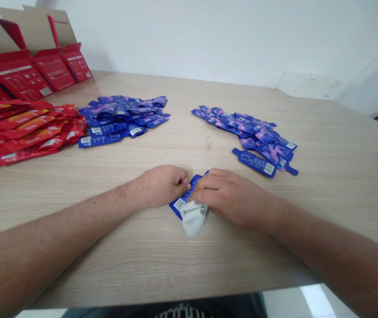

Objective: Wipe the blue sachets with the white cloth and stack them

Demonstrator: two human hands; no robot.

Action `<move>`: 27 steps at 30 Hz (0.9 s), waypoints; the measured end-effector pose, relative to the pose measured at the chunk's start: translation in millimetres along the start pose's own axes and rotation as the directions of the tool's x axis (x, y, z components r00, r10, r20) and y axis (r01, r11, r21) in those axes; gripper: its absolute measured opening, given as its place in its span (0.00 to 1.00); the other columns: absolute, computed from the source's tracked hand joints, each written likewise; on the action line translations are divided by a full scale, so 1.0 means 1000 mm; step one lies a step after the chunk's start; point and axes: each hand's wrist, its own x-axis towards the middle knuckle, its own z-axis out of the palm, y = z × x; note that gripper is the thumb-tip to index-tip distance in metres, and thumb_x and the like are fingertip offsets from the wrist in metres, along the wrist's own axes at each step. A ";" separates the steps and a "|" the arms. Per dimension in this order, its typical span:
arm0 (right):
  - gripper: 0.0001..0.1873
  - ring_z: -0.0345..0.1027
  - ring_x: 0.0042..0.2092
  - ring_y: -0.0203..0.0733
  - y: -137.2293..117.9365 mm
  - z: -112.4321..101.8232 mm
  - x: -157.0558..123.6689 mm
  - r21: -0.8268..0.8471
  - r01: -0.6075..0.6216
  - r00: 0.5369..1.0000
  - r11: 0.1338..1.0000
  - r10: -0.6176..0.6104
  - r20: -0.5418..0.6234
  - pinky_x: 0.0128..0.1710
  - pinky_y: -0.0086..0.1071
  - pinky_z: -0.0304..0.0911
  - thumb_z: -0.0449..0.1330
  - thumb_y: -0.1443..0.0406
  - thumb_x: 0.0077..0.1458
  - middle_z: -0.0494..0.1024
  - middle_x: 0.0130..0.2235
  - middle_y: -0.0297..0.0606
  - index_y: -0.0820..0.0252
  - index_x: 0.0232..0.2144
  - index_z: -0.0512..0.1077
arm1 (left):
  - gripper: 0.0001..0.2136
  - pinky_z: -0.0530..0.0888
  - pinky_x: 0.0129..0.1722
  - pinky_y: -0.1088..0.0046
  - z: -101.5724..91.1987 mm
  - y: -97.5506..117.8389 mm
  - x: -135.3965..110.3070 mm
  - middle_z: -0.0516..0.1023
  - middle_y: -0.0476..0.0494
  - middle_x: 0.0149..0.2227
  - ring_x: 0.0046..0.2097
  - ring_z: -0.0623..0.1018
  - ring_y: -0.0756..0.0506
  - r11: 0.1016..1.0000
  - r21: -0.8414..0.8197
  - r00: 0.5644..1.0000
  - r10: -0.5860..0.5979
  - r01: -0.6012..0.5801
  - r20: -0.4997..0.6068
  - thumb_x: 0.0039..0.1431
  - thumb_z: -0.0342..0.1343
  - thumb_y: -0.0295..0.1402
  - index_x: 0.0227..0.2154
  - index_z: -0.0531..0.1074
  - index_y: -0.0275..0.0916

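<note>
A blue sachet [185, 197] lies flat on the wooden table [189, 265] in front of me. My left hand [161, 185] is curled, its fingertips pinching the sachet's left edge. My right hand [230, 197] lies over the sachet's right side, fingers pressed together on a small white cloth [193, 217] that sticks out beneath it and rests on the sachet's near end.
A pile of blue sachets [124, 118] lies at the back left, another pile of blue sachets [250, 137] at the back right. Red sachets [23, 130] are heaped at the far left, with open red cartons [39, 66] behind them. A white wall stands behind the table.
</note>
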 end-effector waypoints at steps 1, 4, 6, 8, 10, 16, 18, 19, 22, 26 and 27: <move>0.11 0.66 0.48 0.45 0.005 0.000 0.000 -0.018 -0.062 0.998 0.998 0.061 -0.034 0.51 0.40 0.60 0.54 0.69 0.64 0.77 0.45 0.42 0.59 0.46 0.75 | 0.12 0.60 0.26 0.74 0.000 0.000 0.000 0.78 0.51 0.26 0.28 0.73 0.49 1.000 0.009 1.000 -0.014 0.014 -0.004 0.58 0.47 0.37 0.31 0.76 0.43; 0.10 0.65 0.46 0.46 0.009 0.003 0.000 -0.048 -0.180 0.980 0.982 0.175 -0.099 0.49 0.40 0.60 0.54 0.69 0.64 0.76 0.44 0.44 0.61 0.44 0.75 | 0.11 0.60 0.25 0.74 0.000 0.001 0.000 0.78 0.50 0.27 0.28 0.73 0.49 0.999 0.033 0.999 -0.034 0.034 -0.018 0.57 0.47 0.35 0.30 0.76 0.43; 0.11 0.65 0.47 0.45 0.001 0.004 0.002 -0.037 -0.115 0.991 0.993 0.112 -0.077 0.50 0.40 0.60 0.53 0.67 0.65 0.76 0.45 0.42 0.59 0.45 0.74 | 0.11 0.60 0.26 0.74 0.000 0.001 -0.001 0.78 0.50 0.27 0.29 0.73 0.49 0.999 0.028 1.000 -0.020 0.020 -0.013 0.57 0.48 0.36 0.30 0.76 0.43; 0.12 0.65 0.48 0.44 -0.007 0.003 0.003 -0.007 0.005 1.000 1.000 -0.005 -0.009 0.51 0.39 0.60 0.53 0.67 0.66 0.77 0.45 0.39 0.56 0.46 0.74 | 0.11 0.61 0.26 0.75 0.000 0.000 -0.001 0.78 0.51 0.28 0.30 0.74 0.49 1.000 0.012 1.000 0.002 -0.002 -0.005 0.58 0.47 0.36 0.30 0.76 0.43; 0.12 0.66 0.49 0.44 -0.009 0.001 0.003 0.009 0.060 0.997 0.998 -0.061 0.041 0.52 0.39 0.59 0.53 0.67 0.66 0.77 0.45 0.38 0.55 0.47 0.74 | 0.11 0.61 0.27 0.75 0.001 -0.001 -0.001 0.78 0.51 0.27 0.30 0.74 0.49 1.000 0.002 1.000 0.013 -0.013 -0.002 0.58 0.47 0.36 0.30 0.76 0.44; 0.10 0.66 0.46 0.46 0.002 0.002 0.002 -0.057 -0.147 0.986 0.988 0.142 -0.085 0.50 0.40 0.60 0.54 0.69 0.64 0.76 0.44 0.44 0.63 0.44 0.74 | 0.11 0.60 0.25 0.74 0.003 -0.001 0.000 0.78 0.51 0.27 0.29 0.73 0.49 0.999 0.016 0.999 -0.027 0.028 -0.020 0.58 0.48 0.37 0.29 0.76 0.44; 0.10 0.66 0.47 0.45 -0.004 0.002 0.003 -0.043 -0.065 0.997 0.997 0.063 -0.052 0.51 0.40 0.60 0.54 0.69 0.65 0.77 0.44 0.42 0.60 0.45 0.74 | 0.11 0.60 0.25 0.75 0.002 0.000 0.000 0.78 0.51 0.27 0.29 0.74 0.49 1.000 0.006 1.000 -0.014 0.015 -0.012 0.58 0.48 0.37 0.29 0.76 0.44; 0.11 0.65 0.48 0.44 -0.007 0.002 0.003 -0.027 -0.010 1.000 1.000 0.010 -0.020 0.51 0.40 0.59 0.54 0.68 0.65 0.77 0.44 0.40 0.59 0.45 0.74 | 0.11 0.61 0.26 0.75 0.002 0.000 -0.001 0.78 0.51 0.27 0.29 0.74 0.49 1.000 -0.002 1.000 -0.004 0.004 -0.007 0.58 0.48 0.37 0.29 0.76 0.44; 0.10 0.66 0.48 0.44 -0.009 0.001 0.002 -0.005 0.057 0.998 0.998 -0.056 0.037 0.51 0.39 0.60 0.54 0.68 0.65 0.77 0.44 0.38 0.57 0.45 0.74 | 0.11 0.61 0.26 0.75 0.001 0.001 -0.001 0.78 0.51 0.27 0.30 0.74 0.49 1.000 -0.008 1.000 0.007 -0.007 0.000 0.58 0.47 0.36 0.29 0.76 0.44; 0.10 0.66 0.46 0.45 0.004 0.001 0.001 -0.037 -0.143 0.989 0.989 0.141 -0.055 0.50 0.40 0.61 0.54 0.70 0.63 0.76 0.43 0.44 0.62 0.43 0.74 | 0.10 0.61 0.25 0.75 0.002 0.001 -0.001 0.78 0.51 0.27 0.29 0.73 0.49 1.000 0.008 0.999 -0.026 0.026 -0.025 0.57 0.48 0.35 0.28 0.75 0.43; 0.10 0.66 0.46 0.45 0.005 0.002 0.002 -0.039 -0.172 0.983 0.984 0.169 -0.077 0.49 0.40 0.61 0.54 0.70 0.64 0.76 0.43 0.44 0.63 0.43 0.74 | 0.10 0.61 0.25 0.75 0.002 0.001 -0.001 0.78 0.51 0.27 0.29 0.73 0.49 0.999 0.009 0.999 -0.031 0.031 -0.030 0.57 0.48 0.35 0.28 0.75 0.43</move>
